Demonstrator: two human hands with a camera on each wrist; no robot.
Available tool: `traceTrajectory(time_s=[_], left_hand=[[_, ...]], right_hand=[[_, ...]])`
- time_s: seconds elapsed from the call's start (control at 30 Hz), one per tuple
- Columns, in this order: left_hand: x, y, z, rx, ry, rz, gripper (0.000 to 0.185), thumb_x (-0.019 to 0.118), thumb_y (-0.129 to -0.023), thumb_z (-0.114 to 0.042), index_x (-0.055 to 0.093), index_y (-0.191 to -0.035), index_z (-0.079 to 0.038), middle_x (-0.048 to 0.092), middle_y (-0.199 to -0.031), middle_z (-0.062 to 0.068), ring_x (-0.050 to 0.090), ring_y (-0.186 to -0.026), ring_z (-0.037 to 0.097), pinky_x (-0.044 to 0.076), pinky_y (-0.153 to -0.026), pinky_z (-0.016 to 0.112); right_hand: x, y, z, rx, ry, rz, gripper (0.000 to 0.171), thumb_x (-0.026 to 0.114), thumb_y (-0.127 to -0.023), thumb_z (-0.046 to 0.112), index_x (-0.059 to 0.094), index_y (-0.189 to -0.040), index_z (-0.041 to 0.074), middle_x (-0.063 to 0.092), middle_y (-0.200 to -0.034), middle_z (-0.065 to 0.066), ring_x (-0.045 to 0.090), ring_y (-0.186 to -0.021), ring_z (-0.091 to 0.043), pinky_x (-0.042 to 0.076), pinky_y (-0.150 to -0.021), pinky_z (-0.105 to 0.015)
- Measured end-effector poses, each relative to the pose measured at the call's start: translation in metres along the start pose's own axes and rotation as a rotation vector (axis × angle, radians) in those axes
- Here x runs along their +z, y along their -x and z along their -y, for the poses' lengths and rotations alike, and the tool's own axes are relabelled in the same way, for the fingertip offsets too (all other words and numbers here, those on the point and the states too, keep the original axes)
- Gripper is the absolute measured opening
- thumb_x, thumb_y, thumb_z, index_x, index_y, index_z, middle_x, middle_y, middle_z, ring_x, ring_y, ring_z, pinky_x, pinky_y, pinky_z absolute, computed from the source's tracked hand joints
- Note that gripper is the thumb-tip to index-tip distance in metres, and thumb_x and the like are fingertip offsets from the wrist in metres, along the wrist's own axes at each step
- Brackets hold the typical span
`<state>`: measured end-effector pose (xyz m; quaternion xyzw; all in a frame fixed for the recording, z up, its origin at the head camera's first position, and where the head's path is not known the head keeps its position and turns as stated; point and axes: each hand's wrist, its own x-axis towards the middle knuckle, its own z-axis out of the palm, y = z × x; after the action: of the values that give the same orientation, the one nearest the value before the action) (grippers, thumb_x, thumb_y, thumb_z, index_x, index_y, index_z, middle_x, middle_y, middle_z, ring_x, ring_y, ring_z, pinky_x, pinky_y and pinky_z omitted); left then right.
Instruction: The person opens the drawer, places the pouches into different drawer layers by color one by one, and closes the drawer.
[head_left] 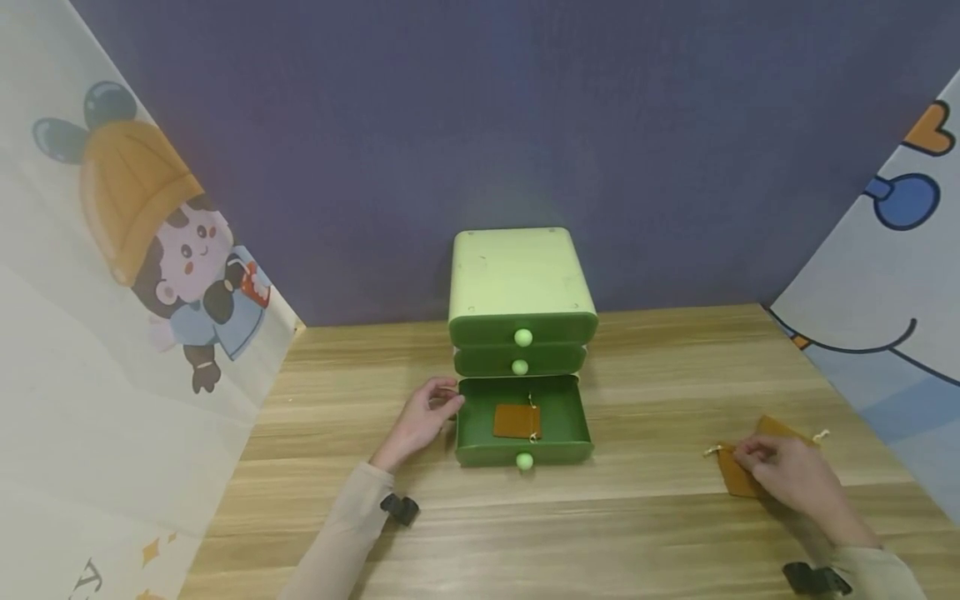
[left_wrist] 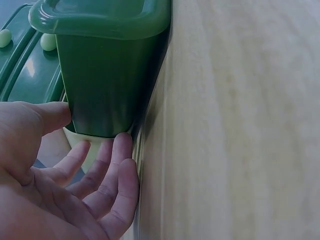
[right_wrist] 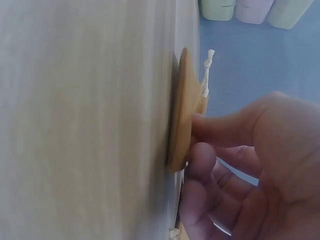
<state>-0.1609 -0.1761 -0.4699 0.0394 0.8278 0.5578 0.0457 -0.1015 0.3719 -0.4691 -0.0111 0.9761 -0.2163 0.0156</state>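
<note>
While the right hand (head_left: 787, 471) is covering much of the brown tags (head_left: 742, 475) lying on the table (head_left: 660, 533), how many tags are stacked there is hard to tell; the head view is showing one flat brown piece under the fingers and a second corner sticking out behind the knuckles, each with a pale string. The right wrist view is showing the thumb and fingertips (right_wrist: 202, 162) pinching the edge of one tag (right_wrist: 182, 115), which is tilting up off the wood, its knotted string (right_wrist: 207, 62) hanging past it. The left hand (head_left: 420, 421) is resting with relaxed, fairly straight fingers against the left side of the open bottom drawer (head_left: 480, 446) of a small green chest of drawers (head_left: 521, 283); in the left wrist view the thumb and fingers (left_wrist: 117, 165) are touching the drawer's dark green wall (left_wrist: 105, 90), and the lower part of the palm is cut off. Inside that drawer another brown tag (head_left: 516, 422) is lying flat, its string barely showing. The two upper drawers are closed, each with a light green knob (head_left: 522, 337). The tags by the right hand are sitting well apart from the chest, near the table's right side.
</note>
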Motion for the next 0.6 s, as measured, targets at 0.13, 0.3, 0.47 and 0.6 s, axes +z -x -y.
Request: traceTrajectory(time_s=[0.13,0.3,0.47,0.6], left_hand=[[-0.0002,-0.0005,0.0009,-0.009,-0.013,0.008,0.043,0.068,-0.104,-0.018,0.059,-0.142,0.001,0.068,-0.131,0.024,0.068,-0.123,0.043,0.061,-0.103,0.050],[0.0001,-0.0006,0.0005,-0.011,-0.003,-0.001,0.042,0.068,-0.104,-0.017,0.059,-0.141,0.001,0.069,-0.130,0.025,0.068,-0.124,0.045,0.061,-0.103,0.050],[-0.0001,0.0001,-0.0013,-0.008,0.002,-0.008,0.042,0.068,-0.104,-0.015,0.059,-0.141,0.002,0.069,-0.129,0.026,0.067,-0.124,0.045,0.060,-0.104,0.051],[-0.0006,0.0007,-0.0021,-0.009,0.002,-0.005,0.041,0.068,-0.104,-0.014,0.059,-0.141,0.003,0.069,-0.129,0.026,0.067,-0.125,0.046,0.060,-0.105,0.051]], right_hand=[[-0.0005,0.0011,0.0020,0.004,-0.013,0.007,0.020,0.068,-0.104,0.026,0.080,-0.097,0.010,0.079,-0.092,-0.007,0.069,-0.080,-0.018,0.054,-0.066,-0.036],[-0.0016,0.0015,0.0044,-0.007,-0.015,0.002,0.022,0.067,-0.105,0.027,0.080,-0.098,0.011,0.079,-0.093,-0.008,0.071,-0.082,-0.024,0.053,-0.066,-0.037],[-0.0027,0.0003,0.0076,-0.023,-0.019,-0.009,0.021,0.069,-0.105,0.027,0.080,-0.098,0.011,0.079,-0.093,-0.008,0.070,-0.083,-0.023,0.052,-0.066,-0.036],[-0.0037,-0.0006,0.0103,-0.040,-0.034,-0.018,0.019,0.070,-0.104,0.026,0.080,-0.099,0.011,0.080,-0.094,-0.009,0.071,-0.082,-0.024,0.053,-0.066,-0.037]])
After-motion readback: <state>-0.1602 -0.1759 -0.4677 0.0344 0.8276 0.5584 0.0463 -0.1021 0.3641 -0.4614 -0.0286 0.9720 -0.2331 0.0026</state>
